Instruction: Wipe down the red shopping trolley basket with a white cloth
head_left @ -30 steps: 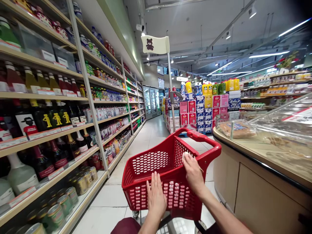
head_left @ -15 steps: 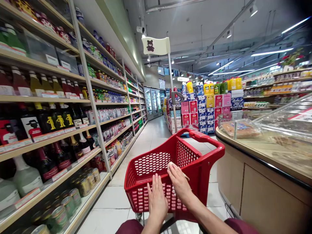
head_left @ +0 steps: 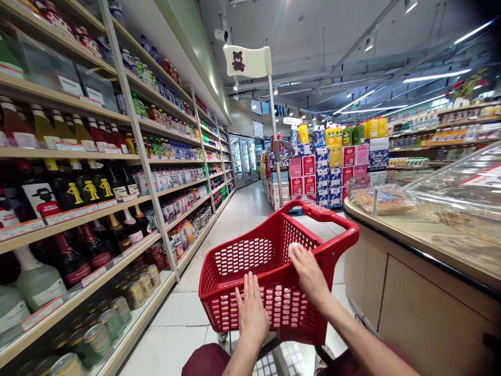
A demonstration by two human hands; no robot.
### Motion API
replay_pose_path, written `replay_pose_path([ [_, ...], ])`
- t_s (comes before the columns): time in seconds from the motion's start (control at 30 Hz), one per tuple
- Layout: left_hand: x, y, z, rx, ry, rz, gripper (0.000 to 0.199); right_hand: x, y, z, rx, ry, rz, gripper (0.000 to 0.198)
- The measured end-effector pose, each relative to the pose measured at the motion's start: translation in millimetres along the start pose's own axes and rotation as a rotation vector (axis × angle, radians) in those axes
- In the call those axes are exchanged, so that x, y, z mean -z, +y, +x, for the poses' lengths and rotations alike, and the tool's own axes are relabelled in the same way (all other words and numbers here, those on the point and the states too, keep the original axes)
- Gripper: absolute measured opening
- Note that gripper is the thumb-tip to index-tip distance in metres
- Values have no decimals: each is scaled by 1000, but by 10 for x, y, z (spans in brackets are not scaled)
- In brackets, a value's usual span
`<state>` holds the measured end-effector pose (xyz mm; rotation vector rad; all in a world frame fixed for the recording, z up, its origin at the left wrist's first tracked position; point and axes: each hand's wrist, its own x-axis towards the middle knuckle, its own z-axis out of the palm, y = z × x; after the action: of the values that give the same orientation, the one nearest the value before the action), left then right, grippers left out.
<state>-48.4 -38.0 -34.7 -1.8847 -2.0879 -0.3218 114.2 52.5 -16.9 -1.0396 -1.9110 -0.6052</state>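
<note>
A small red plastic shopping cart (head_left: 279, 278) with a perforated basket stands close in front of my knees. My left hand (head_left: 252, 313) lies flat, fingers stretched, against the basket's near side just under the rim. On the rim farther right, toward the cart's handle, my right hand (head_left: 311, 277) presses down with its fingers together. A white cloth (head_left: 291, 247) peeks out under those fingertips; most of it is hidden by the hand. No goods show inside the basket. A pole on the cart carries a cream flag (head_left: 248, 61) with a bear on it.
Shelves of bottles and cans (head_left: 86, 206) line the left side. To the right stands a curved display counter (head_left: 364, 271) with packaged food under clear covers. Stacked drink cartons (head_left: 309, 177) fill the middle distance, and glass-door fridges (head_left: 245, 156) stand beyond the tiled aisle.
My right hand has slid with the cloth along the rim, to the right and away from me toward the handle. My left hand has stayed in place on the basket side.
</note>
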Motion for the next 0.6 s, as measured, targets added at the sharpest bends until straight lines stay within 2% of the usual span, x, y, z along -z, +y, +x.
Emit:
replay_pose_path([
  [0.1, 20, 20, 0, 19, 9, 11, 75, 12, 38, 20, -78, 8, -30, 47],
  [0.23, 20, -13, 1, -17, 18, 64, 74, -22, -53, 54, 69, -23, 10, 44],
  [0.3, 7, -26, 3, -35, 27, 75, 74, 53, 134, 109, 60, -45, -15, 44],
  [0.37, -5, -15, 7, -28, 32, 66, 75, 168, 433, 163, -10, -50, -68, 45],
  [0.47, -12, 20, 12, 2, 31, 47, 75, 265, 708, 171, -120, 11, -132, 48],
  [0.53, -8, 29, 13, 7, 33, 48, 75, 239, 668, 125, -72, 37, -118, 49],
  [0.6, -6, 20, 12, -3, 32, 54, 76, 193, 563, 87, 60, 13, -76, 50],
])
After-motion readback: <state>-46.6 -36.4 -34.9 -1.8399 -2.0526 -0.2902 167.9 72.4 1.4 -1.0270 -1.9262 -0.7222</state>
